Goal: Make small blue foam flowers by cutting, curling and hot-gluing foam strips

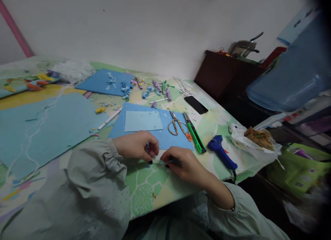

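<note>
Pinches a small pale-blue piece (162,162) in the right hand (184,163), low over the surface (144,197). Bends the left hand (138,145) just to its left, too hidden to tell if gripping too. Points it sideways, likely, hand to hand. Has a light blue card (143,121) beyond, scissors (176,119) to its right.
</note>
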The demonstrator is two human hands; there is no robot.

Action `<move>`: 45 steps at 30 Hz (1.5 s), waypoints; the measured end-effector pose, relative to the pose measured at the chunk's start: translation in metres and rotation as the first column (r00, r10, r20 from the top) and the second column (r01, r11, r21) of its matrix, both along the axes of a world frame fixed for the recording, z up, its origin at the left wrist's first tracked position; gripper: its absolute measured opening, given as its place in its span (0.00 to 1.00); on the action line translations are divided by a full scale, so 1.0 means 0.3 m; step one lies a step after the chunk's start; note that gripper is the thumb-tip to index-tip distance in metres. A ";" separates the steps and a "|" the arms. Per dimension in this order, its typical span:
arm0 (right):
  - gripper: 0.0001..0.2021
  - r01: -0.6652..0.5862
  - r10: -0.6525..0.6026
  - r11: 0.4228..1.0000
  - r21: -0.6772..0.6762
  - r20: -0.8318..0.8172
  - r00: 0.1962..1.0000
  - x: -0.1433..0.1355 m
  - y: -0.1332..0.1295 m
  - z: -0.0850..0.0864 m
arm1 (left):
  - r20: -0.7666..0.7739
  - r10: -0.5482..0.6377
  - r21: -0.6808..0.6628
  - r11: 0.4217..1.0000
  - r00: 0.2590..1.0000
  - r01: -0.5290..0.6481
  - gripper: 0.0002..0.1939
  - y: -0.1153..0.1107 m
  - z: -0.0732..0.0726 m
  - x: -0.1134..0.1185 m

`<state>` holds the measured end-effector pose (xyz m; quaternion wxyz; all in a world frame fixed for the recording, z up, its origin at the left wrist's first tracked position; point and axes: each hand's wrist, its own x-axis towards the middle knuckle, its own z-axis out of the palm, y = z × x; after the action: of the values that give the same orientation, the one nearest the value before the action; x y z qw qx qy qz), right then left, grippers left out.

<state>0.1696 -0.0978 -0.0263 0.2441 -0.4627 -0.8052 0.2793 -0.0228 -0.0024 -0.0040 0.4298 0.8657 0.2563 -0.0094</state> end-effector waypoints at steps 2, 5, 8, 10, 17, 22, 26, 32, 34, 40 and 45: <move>0.14 -0.003 0.003 1.000 -0.001 -0.003 1.000 0.000 -0.016 0.000 | -0.024 -0.039 -0.038 0.999 0.999 0.038 0.09 -0.012 -0.003 0.014; 0.15 -0.004 0.004 1.000 0.013 -0.016 1.000 0.003 -0.037 -0.003 | -0.048 -0.068 -0.051 0.997 0.997 0.065 0.08 -0.027 -0.008 0.027; 0.14 -0.009 0.011 0.999 0.043 -0.026 1.000 0.007 -0.055 -0.012 | -0.053 -0.068 -0.041 0.997 0.996 0.066 0.07 -0.034 -0.011 0.031; 0.14 -0.016 0.019 0.998 0.067 -0.035 0.999 0.009 -0.064 -0.021 | -0.056 -0.073 -0.048 0.996 0.996 0.070 0.07 -0.036 -0.012 0.031; 0.10 -0.029 0.044 0.982 0.187 -0.079 0.996 0.008 -0.089 -0.052 | -0.061 -0.108 -0.042 0.994 0.992 0.105 0.04 -0.048 -0.016 0.034; 0.09 0.034 -0.019 0.956 0.290 -0.055 0.998 0.004 -0.091 -0.062 | -0.039 -0.096 0.064 0.993 0.995 0.098 0.06 -0.053 -0.010 0.044; 0.08 0.147 -0.136 0.920 0.364 -0.055 0.989 0.002 -0.089 -0.073 | 0.044 -0.016 0.247 0.969 0.999 0.004 0.06 -0.031 -0.003 0.035; 0.10 0.116 -0.115 0.904 0.411 -0.028 0.993 0.000 -0.089 -0.088 | 0.006 -0.033 0.214 0.976 0.999 0.031 0.06 -0.006 -0.007 0.014; 0.10 0.107 -0.110 0.902 0.419 -0.018 0.994 -0.001 -0.089 -0.093 | -0.011 -0.037 0.177 0.983 0.999 0.038 0.05 -0.005 -0.009 0.012; 0.08 0.111 -0.084 0.919 0.379 -0.085 0.993 0.000 -0.086 -0.054 | -0.011 -0.010 0.123 0.992 1.000 0.012 0.04 -0.005 -0.006 0.008; 0.09 0.263 -0.226 0.860 0.437 -0.137 0.964 0.034 0.027 0.105 | 0.023 0.032 0.180 0.983 0.999 -0.036 0.07 -0.006 0.012 0.002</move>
<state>0.1797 -0.0897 0.0050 0.4106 -0.4802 -0.7720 0.0698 -0.0223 -0.0041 -0.0005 0.3522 0.8967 0.2665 0.0300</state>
